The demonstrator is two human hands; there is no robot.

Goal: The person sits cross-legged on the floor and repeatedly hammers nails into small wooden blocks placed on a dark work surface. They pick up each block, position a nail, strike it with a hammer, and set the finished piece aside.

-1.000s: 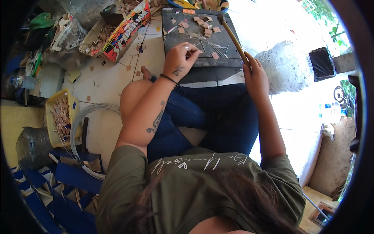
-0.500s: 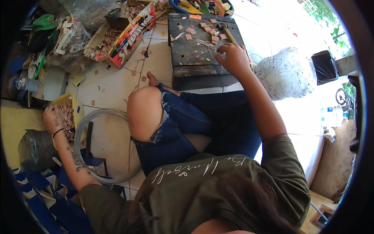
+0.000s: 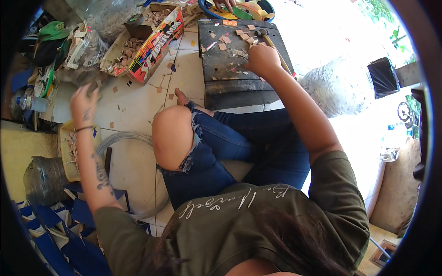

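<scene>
My left hand [image 3: 84, 106] is raised above the far end of a yellow tub [image 3: 69, 170] of small wooden pieces. Its fingers look apart, slightly blurred, with nothing clearly held. A curled right hand [image 3: 264, 60], mine, rests at a low black worktable [image 3: 214, 64], its fingertips hidden from view. Just right of it lies a hammer [image 3: 276, 48], its handle slanting toward the table edge. Small square wood pieces [image 3: 224, 40] are scattered beyond the hand, and thin wires or sticks [image 3: 237, 52] lie beside it.
A coil of wire [image 3: 126, 138] lies left of my knee. Farther off stands a printed carton [image 3: 161, 43] of wood pieces. Blue-and-white boxes [image 3: 50, 239] are piled near left; a stuffed clear sack [image 3: 336, 87] sits right. Another person's hand [image 3: 225, 4] reaches into a blue basin [image 3: 271, 17].
My left hand has risen out of the yellow tub and moved away from me. My right hand has shifted left and farther across the worktable, toward the wood pieces.
</scene>
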